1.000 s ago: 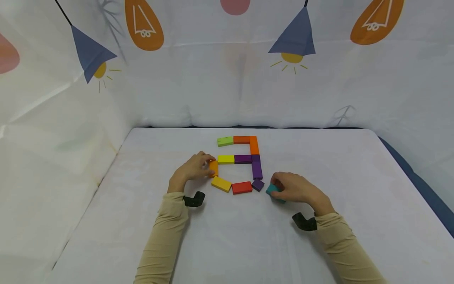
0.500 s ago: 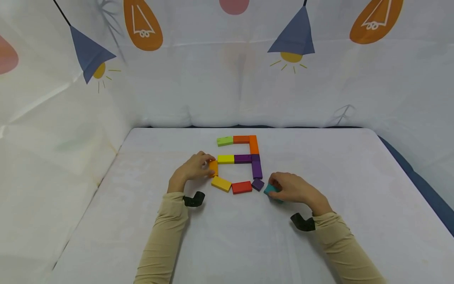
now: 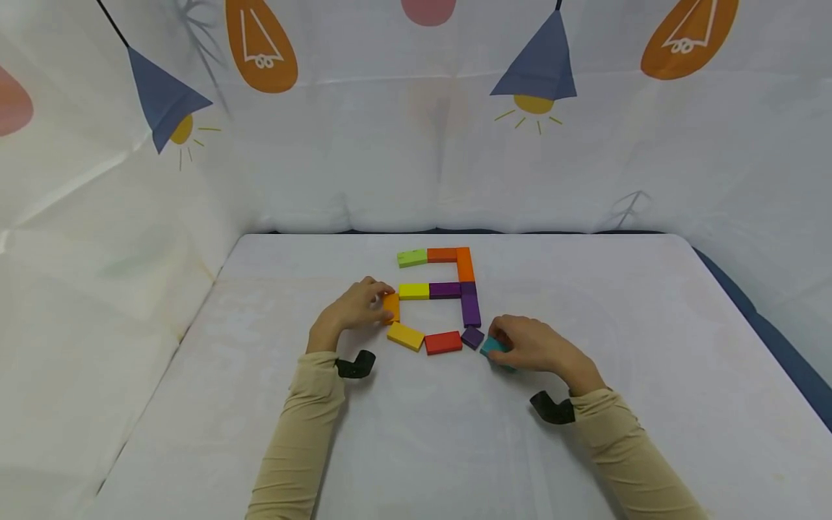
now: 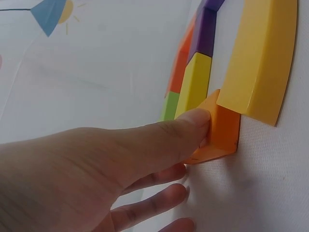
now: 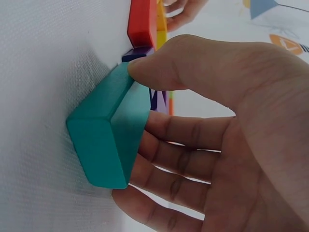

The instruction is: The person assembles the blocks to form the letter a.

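My left hand [image 3: 354, 307] pinches an orange block [image 4: 224, 128] at the left side of a row of coloured blocks, thumb on its top edge. A yellow-orange block [image 3: 406, 336] meets its near end at an angle. My right hand [image 3: 536, 341] grips a teal block [image 5: 113, 123] between thumb and fingers, low over the tabletop. The teal block's far end lies right by a small dark purple block [image 3: 472, 338], which sits beside a red block [image 3: 443, 343]. In the head view the fingers partly cover the teal block.
Behind these lie a yellow block [image 3: 414, 292], purple blocks [image 3: 445, 290], an upright-running orange block [image 3: 465, 265], a red-orange block [image 3: 442, 255] and a lime green block [image 3: 412, 258]. The white table [image 3: 416, 448] ends at a printed white curtain [image 3: 390, 144].
My right hand has slid the teal block a little to the left, closer to the small purple block. My left hand stays in place on the orange block.
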`<state>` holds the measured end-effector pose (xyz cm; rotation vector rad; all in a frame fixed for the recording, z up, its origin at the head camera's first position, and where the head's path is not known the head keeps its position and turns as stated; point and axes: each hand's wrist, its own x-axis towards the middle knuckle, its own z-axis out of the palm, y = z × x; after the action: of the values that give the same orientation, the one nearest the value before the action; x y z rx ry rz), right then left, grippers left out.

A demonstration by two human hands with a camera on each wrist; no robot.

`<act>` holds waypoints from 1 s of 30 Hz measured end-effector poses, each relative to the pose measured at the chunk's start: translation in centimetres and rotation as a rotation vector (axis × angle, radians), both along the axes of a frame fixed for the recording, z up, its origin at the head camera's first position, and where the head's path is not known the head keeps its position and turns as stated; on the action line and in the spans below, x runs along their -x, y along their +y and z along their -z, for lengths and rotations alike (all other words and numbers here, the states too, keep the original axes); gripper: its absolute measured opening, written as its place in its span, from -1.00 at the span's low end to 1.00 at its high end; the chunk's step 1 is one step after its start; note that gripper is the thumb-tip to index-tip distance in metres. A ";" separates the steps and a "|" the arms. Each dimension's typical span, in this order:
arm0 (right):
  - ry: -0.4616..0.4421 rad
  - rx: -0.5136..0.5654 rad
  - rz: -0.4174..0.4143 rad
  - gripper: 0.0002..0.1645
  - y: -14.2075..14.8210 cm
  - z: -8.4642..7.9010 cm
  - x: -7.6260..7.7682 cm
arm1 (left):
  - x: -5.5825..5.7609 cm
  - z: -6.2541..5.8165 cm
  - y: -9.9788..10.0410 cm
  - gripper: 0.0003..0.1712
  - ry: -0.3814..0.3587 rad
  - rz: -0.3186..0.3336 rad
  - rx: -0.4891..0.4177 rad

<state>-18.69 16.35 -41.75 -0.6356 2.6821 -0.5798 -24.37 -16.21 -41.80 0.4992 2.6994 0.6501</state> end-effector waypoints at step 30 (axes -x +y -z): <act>0.028 0.017 -0.015 -0.70 -0.1 0.4 0.0 | 0.0 0.0 0.0 -0.45 0.009 0.023 -0.015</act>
<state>-18.69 16.23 -42.18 -0.6725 2.6992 -0.5952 -24.40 -16.23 -41.83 0.5369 2.6953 0.6632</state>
